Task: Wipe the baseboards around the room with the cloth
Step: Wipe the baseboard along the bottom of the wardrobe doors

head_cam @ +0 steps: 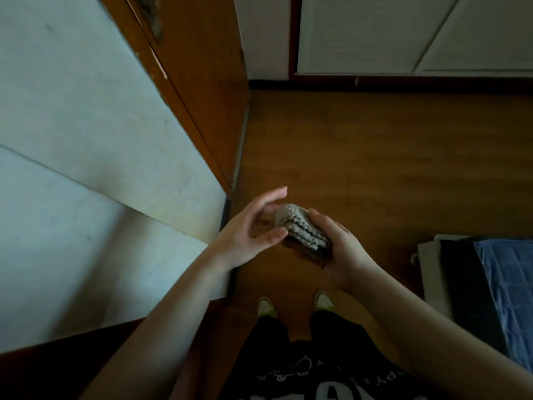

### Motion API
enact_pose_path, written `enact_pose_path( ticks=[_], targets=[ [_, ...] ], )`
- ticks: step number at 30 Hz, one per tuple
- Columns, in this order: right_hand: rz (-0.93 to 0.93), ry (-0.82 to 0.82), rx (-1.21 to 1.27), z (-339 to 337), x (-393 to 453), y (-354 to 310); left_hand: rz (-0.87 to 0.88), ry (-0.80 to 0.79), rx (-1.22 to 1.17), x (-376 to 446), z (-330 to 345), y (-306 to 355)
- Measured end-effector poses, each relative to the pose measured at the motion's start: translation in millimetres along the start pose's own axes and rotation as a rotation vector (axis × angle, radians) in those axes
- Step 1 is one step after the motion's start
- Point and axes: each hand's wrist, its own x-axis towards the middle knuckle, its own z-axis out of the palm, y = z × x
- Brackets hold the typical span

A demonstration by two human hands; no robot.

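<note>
**Folded cloth held between both hands above the wooden floor**

Looking down from the head camera, the person stands on a brown wooden floor (375, 157) with both bare forearms reaching in from the bottom edge. A folded, knobbly grey-beige cloth (300, 229) sits just below the middle of the picture, held in the air above the floor, well apart from any wall. The right hand (343, 249) grips it from the 4 o'clock side, fingers curled round the thick stacked folds and thumb lying along the top. The left hand (253, 223) is at the cloth's 9 o'clock side, fingers loosely spread and mostly straight, the thumb tip resting against the near fold; whether the fingers behind it touch the cloth cannot be told.

A dark baseboard (403, 85) runs along the foot of the white wall at 12 to 2 o'clock. From 11 o'clock down to the centre, an orange-brown wooden door (207, 82) stands beside a pale wall (86, 125) that fills the 9 o'clock side. At 3 to 4 o'clock lies a bed edge with a blue quilted cover (507, 284). At 6 o'clock, two pale shoes (266, 307) point forward below the hands, above dark clothing with white print.
</note>
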Motion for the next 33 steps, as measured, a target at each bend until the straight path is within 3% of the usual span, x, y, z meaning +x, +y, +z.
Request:
enact_pose_path(
  ticks=[5,10,17,25,33],
  targets=[
    [0.108,0.148,-0.015,-12,-22,-8,-0.027,-0.084,-0.006,6,5,22],
    [-0.009,0.243,-0.147,-33,-30,-16,-0.164,-0.086,0.059,24,26,40],
    [-0.193,0.058,-0.308,-77,-51,-52,-0.257,0.004,-0.012,62,75,67],
    [-0.228,0.031,-0.509,-137,-52,-103,-0.255,-0.021,0.027,103,117,100],
    [-0.333,0.017,-0.643,-114,-1,-140,-0.248,0.063,-0.028,133,73,89]
  ],
)
